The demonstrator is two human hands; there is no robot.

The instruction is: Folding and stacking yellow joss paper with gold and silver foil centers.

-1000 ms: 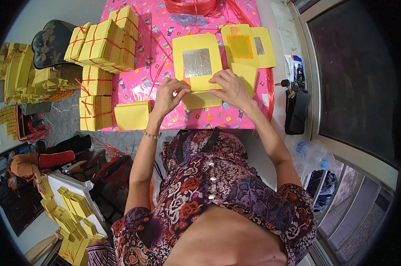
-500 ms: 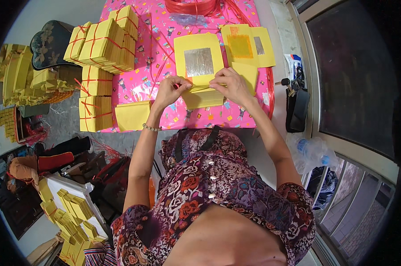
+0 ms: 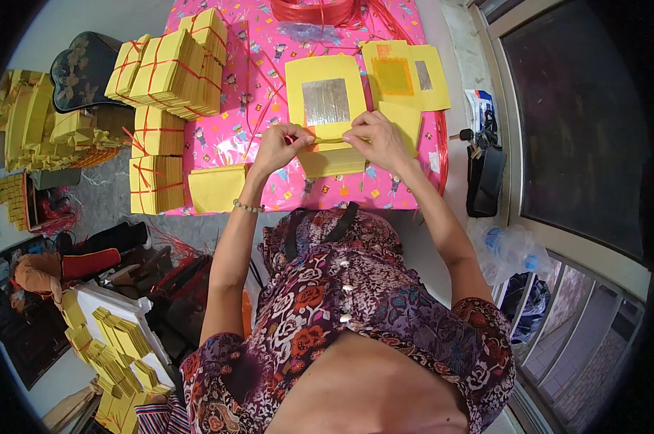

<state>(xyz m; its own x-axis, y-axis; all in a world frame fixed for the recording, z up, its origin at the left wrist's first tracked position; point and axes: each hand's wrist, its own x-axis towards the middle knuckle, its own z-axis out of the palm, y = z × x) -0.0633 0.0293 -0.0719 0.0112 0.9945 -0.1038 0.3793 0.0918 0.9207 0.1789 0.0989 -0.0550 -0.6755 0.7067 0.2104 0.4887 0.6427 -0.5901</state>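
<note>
Both hands meet at the near edge of the yellow sheet [image 3: 325, 90] with a silver foil square, which lies on the pink table [image 3: 254, 137]. The left hand [image 3: 280, 145] pinches that edge with fingers curled; the right hand [image 3: 377, 137] grips it too, fingers bent over a yellow stack [image 3: 332, 160] just beneath. Left of the sheet stand tied yellow bundles [image 3: 171, 65]; right of it lie more foil sheets [image 3: 406, 72]. Beyond those, a window [image 3: 580, 123].
</note>
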